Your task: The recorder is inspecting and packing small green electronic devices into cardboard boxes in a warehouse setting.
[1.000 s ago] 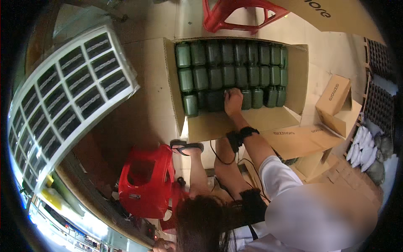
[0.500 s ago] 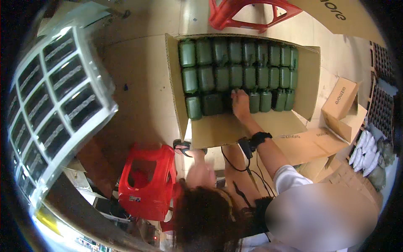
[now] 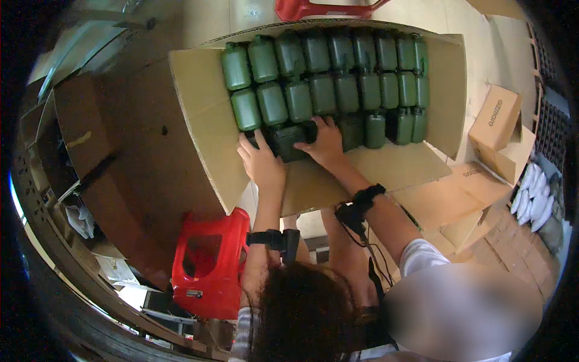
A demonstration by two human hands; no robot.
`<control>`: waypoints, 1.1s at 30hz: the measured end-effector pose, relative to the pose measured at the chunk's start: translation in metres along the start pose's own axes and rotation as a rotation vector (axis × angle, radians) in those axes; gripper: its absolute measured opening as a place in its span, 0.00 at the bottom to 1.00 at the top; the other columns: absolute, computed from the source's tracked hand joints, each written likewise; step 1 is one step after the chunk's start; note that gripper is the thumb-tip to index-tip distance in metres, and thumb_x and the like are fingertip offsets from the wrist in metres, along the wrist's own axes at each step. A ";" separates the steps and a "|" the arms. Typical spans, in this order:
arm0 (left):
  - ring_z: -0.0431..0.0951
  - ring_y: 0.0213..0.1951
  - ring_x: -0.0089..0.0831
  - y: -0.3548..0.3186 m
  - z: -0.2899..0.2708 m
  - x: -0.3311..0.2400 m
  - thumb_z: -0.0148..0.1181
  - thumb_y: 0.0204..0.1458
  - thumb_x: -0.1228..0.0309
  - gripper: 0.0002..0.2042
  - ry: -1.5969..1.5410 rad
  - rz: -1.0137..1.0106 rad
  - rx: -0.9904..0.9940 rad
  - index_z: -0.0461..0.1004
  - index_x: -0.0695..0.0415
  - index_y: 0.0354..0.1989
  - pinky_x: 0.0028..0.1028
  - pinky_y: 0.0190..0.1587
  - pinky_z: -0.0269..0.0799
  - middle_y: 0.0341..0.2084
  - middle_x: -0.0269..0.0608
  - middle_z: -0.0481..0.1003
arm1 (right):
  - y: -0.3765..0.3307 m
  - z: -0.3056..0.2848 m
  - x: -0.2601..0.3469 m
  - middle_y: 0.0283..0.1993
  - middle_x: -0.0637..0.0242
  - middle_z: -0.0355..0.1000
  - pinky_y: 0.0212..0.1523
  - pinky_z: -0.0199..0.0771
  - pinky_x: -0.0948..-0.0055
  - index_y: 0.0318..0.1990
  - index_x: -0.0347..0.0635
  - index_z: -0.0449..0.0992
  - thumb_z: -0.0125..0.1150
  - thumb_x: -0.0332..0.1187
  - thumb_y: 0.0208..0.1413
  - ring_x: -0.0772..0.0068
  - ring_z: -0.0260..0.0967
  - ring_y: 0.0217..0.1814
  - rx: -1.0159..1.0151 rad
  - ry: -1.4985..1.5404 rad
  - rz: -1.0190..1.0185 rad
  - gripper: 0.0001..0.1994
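Note:
An opened cardboard box [image 3: 199, 111] holds rows of dark green, jerrycan-shaped containers [image 3: 322, 93]. My left hand [image 3: 263, 161] reaches into its near left corner, with fingers spread against the containers of the front row. Further right, my right hand [image 3: 327, 143] rests on the same row, thumb and fingers apart. Between the two hands sits a dark green container [image 3: 289, 142], partly shadowed. The undersides of my fingers are hidden, so a firm grip does not show.
A red plastic stool [image 3: 211, 295] stands at my lower left, and part of another red stool [image 3: 325, 9] shows beyond the box. Smaller cartons [image 3: 496, 117] lie on the right near white bundles [image 3: 534, 190]. A brown panel [image 3: 132, 175] borders the left side.
My left hand has come up from below the box into its front row. The right hand has shifted slightly left. The clear plastic sheet of compartments on the left has left view.

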State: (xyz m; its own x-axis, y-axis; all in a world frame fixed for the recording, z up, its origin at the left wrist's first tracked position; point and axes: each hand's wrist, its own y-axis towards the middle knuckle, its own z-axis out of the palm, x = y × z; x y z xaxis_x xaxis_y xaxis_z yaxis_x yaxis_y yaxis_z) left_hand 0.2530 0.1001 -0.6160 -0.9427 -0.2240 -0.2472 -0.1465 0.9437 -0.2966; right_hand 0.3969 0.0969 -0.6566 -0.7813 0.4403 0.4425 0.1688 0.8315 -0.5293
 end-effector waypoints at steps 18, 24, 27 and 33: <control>0.60 0.49 0.49 0.013 0.024 0.026 0.64 0.31 0.72 0.24 0.057 -0.053 0.284 0.64 0.68 0.39 0.37 0.46 0.67 0.45 0.52 0.57 | 0.043 0.018 0.055 0.53 0.60 0.62 0.43 0.68 0.51 0.50 0.46 0.68 0.72 0.52 0.21 0.47 0.59 0.53 0.649 -0.538 0.250 0.41; 0.62 0.47 0.49 0.006 0.009 0.013 0.62 0.31 0.73 0.23 -0.089 -0.152 0.210 0.64 0.66 0.40 0.38 0.44 0.67 0.45 0.51 0.57 | 0.039 0.009 0.054 0.54 0.62 0.62 0.42 0.66 0.42 0.51 0.45 0.67 0.73 0.52 0.21 0.39 0.55 0.54 0.618 -0.578 0.362 0.42; 0.64 0.46 0.48 -0.004 -0.001 0.012 0.62 0.31 0.72 0.24 -0.156 -0.138 0.122 0.64 0.64 0.41 0.38 0.43 0.67 0.44 0.50 0.57 | 0.030 -0.007 0.045 0.53 0.60 0.63 0.47 0.67 0.51 0.52 0.48 0.67 0.73 0.54 0.18 0.45 0.60 0.53 0.574 -0.470 0.244 0.45; 0.66 0.46 0.47 -0.020 -0.009 0.017 0.62 0.30 0.72 0.25 -0.215 -0.058 -0.037 0.64 0.60 0.42 0.40 0.42 0.67 0.46 0.50 0.61 | 0.021 -0.028 0.024 0.50 0.58 0.66 0.50 0.66 0.63 0.52 0.50 0.67 0.69 0.60 0.14 0.54 0.65 0.50 0.508 -0.394 -0.042 0.48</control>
State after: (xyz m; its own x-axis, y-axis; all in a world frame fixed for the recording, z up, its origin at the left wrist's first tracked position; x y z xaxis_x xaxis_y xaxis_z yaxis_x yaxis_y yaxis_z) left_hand 0.2370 0.0795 -0.6064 -0.8474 -0.3215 -0.4225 -0.2137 0.9350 -0.2829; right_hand 0.3985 0.1347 -0.6365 -0.9596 0.1729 0.2222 -0.0969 0.5382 -0.8372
